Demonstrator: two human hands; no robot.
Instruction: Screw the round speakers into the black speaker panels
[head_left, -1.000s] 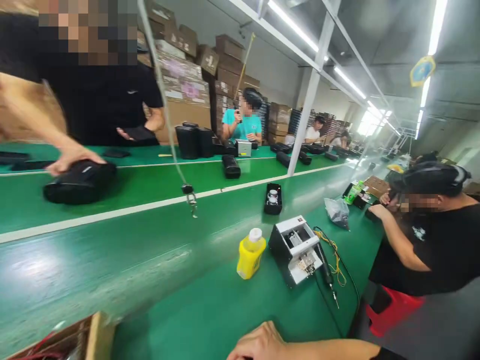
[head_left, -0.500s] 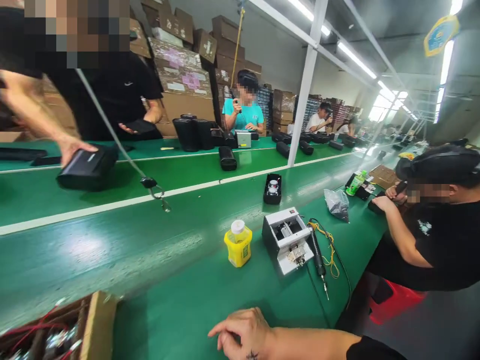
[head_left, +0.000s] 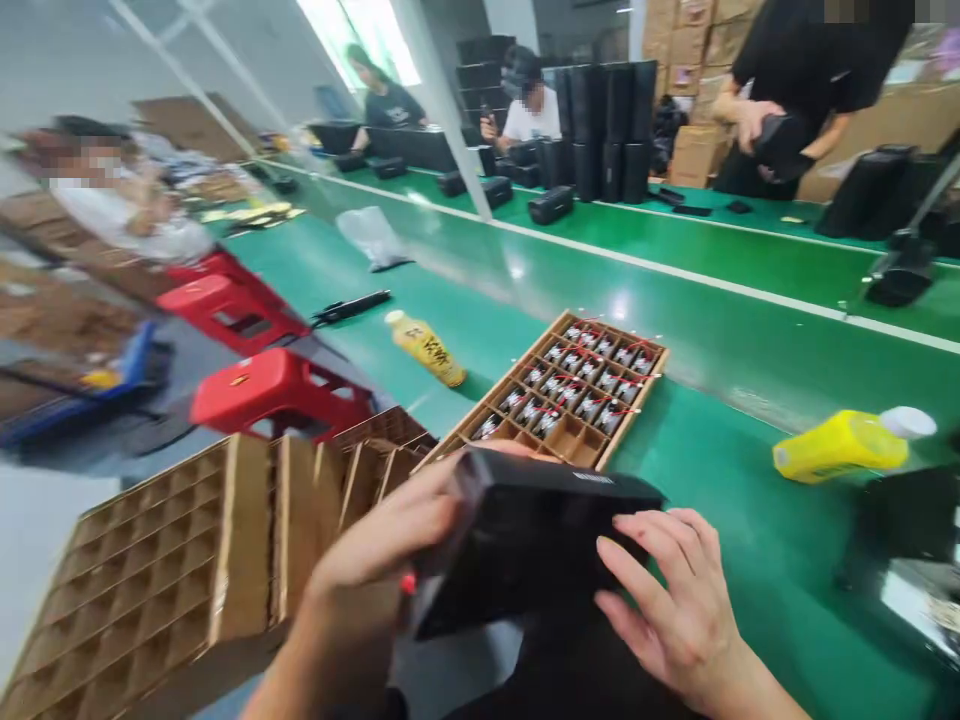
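Black and boxy, a plastic casing (head_left: 525, 535) sits low in the view, just above the near edge of the green table (head_left: 720, 480), held between both hands. The left hand (head_left: 382, 545) curls its fingers over the casing's left end in a firm grip, while the right hand (head_left: 671, 600) lies with fingers spread and nearly flat on its right side, seemingly pressing rather than clasping. Just behind stands a cardboard tray (head_left: 559, 395) of small wired parts, with a yellow bottle (head_left: 844, 445) to the right.
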